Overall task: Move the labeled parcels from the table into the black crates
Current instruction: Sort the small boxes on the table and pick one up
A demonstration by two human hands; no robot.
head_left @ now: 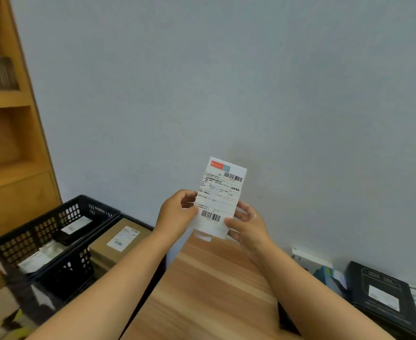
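Observation:
I hold a small white parcel (pixel 220 195) with a shipping label and barcodes upright in front of the wall, above the far end of the wooden table (pixel 209 290). My left hand (pixel 177 214) pinches its left edge and my right hand (pixel 247 223) grips its lower right corner. Left of the table stands a black crate (pixel 42 224) holding labeled packets. Beside that crate, a brown labeled box (pixel 118 241) lies in a second black crate (pixel 138 220).
A wooden shelf unit (pixel 8 148) rises at the far left. On the right, a black labeled parcel (pixel 383 293) and a white and blue box (pixel 322 268) lie on the table by the wall. Items in dark wrapping lie low at the left.

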